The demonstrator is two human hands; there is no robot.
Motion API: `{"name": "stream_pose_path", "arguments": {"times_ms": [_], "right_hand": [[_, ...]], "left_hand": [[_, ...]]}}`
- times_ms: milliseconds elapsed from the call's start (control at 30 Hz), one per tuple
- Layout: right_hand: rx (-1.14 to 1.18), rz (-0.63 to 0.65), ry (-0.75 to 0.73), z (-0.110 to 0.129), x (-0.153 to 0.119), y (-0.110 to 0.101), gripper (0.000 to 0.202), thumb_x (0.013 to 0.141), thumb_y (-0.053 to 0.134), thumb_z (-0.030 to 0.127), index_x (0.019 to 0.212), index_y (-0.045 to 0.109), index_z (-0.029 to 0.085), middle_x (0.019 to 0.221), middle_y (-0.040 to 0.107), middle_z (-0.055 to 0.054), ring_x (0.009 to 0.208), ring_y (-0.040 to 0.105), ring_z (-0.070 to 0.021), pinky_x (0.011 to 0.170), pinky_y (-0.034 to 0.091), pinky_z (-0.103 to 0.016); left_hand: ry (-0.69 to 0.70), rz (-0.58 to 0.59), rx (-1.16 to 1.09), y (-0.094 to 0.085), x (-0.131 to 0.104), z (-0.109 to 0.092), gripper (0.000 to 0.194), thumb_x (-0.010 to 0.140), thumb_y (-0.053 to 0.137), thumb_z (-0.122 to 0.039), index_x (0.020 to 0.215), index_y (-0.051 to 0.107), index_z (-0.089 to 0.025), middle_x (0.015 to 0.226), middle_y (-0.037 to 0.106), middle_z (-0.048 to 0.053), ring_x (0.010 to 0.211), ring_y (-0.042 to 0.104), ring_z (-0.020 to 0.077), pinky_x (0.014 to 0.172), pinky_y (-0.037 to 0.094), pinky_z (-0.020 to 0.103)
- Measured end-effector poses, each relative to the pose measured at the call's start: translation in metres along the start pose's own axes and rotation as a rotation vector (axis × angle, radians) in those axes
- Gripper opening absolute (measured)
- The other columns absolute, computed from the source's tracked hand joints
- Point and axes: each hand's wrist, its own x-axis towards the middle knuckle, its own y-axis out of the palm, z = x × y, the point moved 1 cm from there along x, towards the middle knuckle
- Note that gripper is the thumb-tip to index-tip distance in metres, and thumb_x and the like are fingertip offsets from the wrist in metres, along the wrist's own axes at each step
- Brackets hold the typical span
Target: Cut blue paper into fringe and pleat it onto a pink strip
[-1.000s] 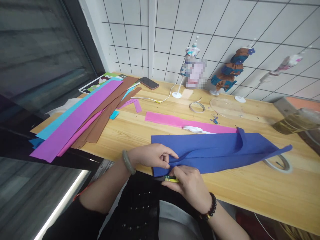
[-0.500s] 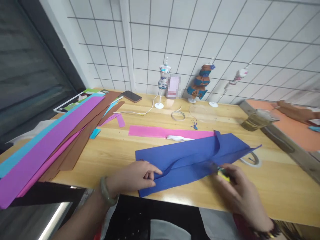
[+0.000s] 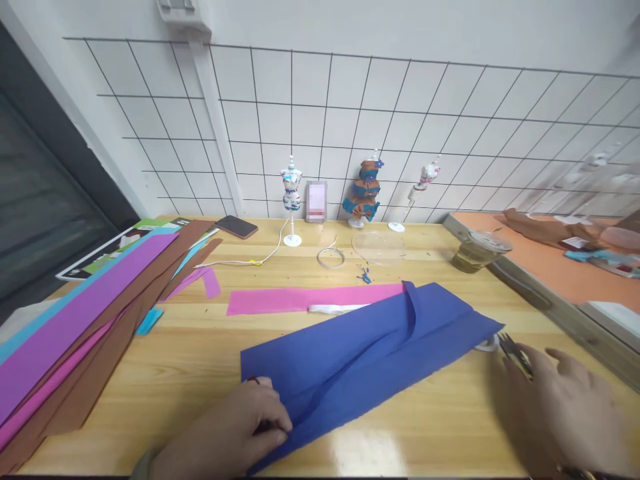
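Note:
A long dark-blue sheet of crepe-like paper (image 3: 340,367) lies slantwise over the table, with a fold running along it and a narrow flap curling up near its far end. My left hand (image 3: 240,423) is closed on its near left edge, thumb and fingers pinched together. My right hand (image 3: 565,407), slightly blurred, is beyond the sheet's right tip, apart from it. Small scissors (image 3: 515,353) show their dark tips at the thumb side of that hand; their handle is hidden by the fingers. A white ring of tape (image 3: 487,345) peeks out below the sheet's right end.
A pink strip (image 3: 280,300) and a white strip (image 3: 333,309) lie behind the sheet. Long purple (image 3: 100,287), blue and brown strips pile up at left. Small dress forms (image 3: 292,193), a phone (image 3: 237,227), a wire coil (image 3: 331,257) and a lidded cup (image 3: 480,252) stand or lie farther back.
My right hand has moved right with the scissors, away from the blue paper's near edge. My left hand stays at its left end. The view has tilted up and shifted right.

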Motion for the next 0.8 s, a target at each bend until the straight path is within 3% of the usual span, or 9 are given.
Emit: {"name": "stream_pose_path", "arguments": {"times_ms": [67, 167, 300, 367, 467, 533, 633, 700, 800], "right_hand": [[-0.041, -0.026, -0.068, 0.026, 0.012, -0.008, 0.035, 0.082, 0.045, 0.034, 0.106, 0.060, 0.014, 0.111, 0.054, -0.024, 0.095, 0.056, -0.0350, 0.076, 0.041, -0.047], [0.186, 0.057, -0.437, 0.072, 0.032, -0.015, 0.038, 0.083, 0.039, 0.021, 0.118, 0.054, 0.019, 0.128, 0.046, -0.016, 0.116, 0.043, -0.0312, 0.090, 0.038, -0.048], [0.246, 0.172, -0.615, 0.107, 0.051, -0.009, 0.036, 0.080, 0.039, 0.008, 0.101, 0.064, 0.021, 0.124, 0.053, -0.013, 0.121, 0.039, -0.0313, 0.092, 0.035, -0.053], [0.283, 0.210, -0.633, 0.109, 0.055, -0.004, 0.029, 0.081, 0.040, 0.011, 0.090, 0.066, 0.020, 0.117, 0.059, -0.011, 0.119, 0.041, -0.0303, 0.092, 0.036, -0.052], [0.378, 0.204, -0.616, 0.099, 0.052, 0.001, 0.027, 0.086, 0.038, 0.020, 0.092, 0.065, 0.020, 0.110, 0.063, -0.010, 0.113, 0.049, -0.0261, 0.092, 0.039, -0.048], [0.415, 0.173, -0.607, 0.089, 0.044, 0.003, 0.030, 0.089, 0.035, 0.025, 0.095, 0.064, 0.020, 0.107, 0.065, -0.009, 0.104, 0.056, -0.0226, 0.092, 0.042, -0.044], [0.390, 0.144, -0.596, 0.074, 0.025, 0.010, 0.029, 0.089, 0.038, 0.032, 0.101, 0.062, 0.020, 0.105, 0.066, -0.008, 0.097, 0.061, -0.0227, 0.090, 0.045, -0.043], [0.394, 0.132, -0.543, 0.065, 0.010, 0.016, 0.025, 0.086, 0.043, 0.033, 0.098, 0.063, 0.022, 0.101, 0.067, -0.007, 0.091, 0.063, -0.0222, 0.083, 0.050, -0.039], [0.426, 0.107, -0.524, 0.055, -0.010, 0.023, 0.026, 0.080, 0.053, 0.036, 0.101, 0.062, 0.024, 0.109, 0.065, -0.006, 0.092, 0.064, -0.0220, 0.079, 0.053, -0.033]], "left_hand": [[0.000, 0.003, 0.007, 0.001, -0.001, 0.001, 0.017, 0.078, 0.047, -0.015, 0.070, 0.062, -0.019, 0.067, 0.058, -0.003, 0.071, 0.050, 0.0103, 0.079, 0.035, 0.023], [-0.013, 0.002, 0.009, 0.002, -0.004, 0.000, 0.014, 0.077, 0.049, -0.015, 0.073, 0.062, -0.021, 0.073, 0.060, -0.003, 0.076, 0.051, 0.0111, 0.079, 0.035, 0.024], [-0.021, 0.018, -0.001, 0.001, -0.009, -0.002, 0.013, 0.076, 0.052, -0.014, 0.075, 0.063, -0.022, 0.076, 0.061, -0.003, 0.077, 0.052, 0.0111, 0.080, 0.036, 0.024], [-0.033, 0.026, -0.021, -0.001, -0.013, -0.002, 0.013, 0.073, 0.055, -0.013, 0.077, 0.064, -0.022, 0.078, 0.062, -0.003, 0.080, 0.053, 0.0115, 0.078, 0.037, 0.023], [-0.053, 0.003, -0.123, -0.007, -0.015, 0.003, 0.010, 0.074, 0.058, -0.021, 0.082, 0.064, -0.023, 0.082, 0.061, -0.003, 0.084, 0.053, 0.0122, 0.076, 0.039, 0.022], [-0.105, -0.103, -0.184, -0.009, -0.013, 0.009, 0.019, 0.077, 0.057, -0.031, 0.094, 0.062, -0.025, 0.096, 0.060, -0.001, 0.091, 0.053, 0.0143, 0.082, 0.041, 0.025], [-0.257, -0.387, -0.073, -0.010, -0.003, 0.019, 0.044, 0.077, 0.056, -0.037, 0.118, 0.051, -0.025, 0.121, 0.050, 0.005, 0.114, 0.041, 0.0223, 0.098, 0.031, 0.038], [-0.303, -0.433, 0.013, -0.009, 0.008, 0.023, 0.051, 0.074, 0.059, -0.038, 0.121, 0.049, -0.021, 0.120, 0.050, 0.008, 0.114, 0.040, 0.0245, 0.098, 0.029, 0.040], [-0.331, -0.436, 0.052, -0.009, 0.022, 0.026, 0.044, 0.071, 0.062, -0.038, 0.110, 0.055, -0.019, 0.108, 0.056, 0.007, 0.104, 0.046, 0.0250, 0.091, 0.034, 0.039]]}}
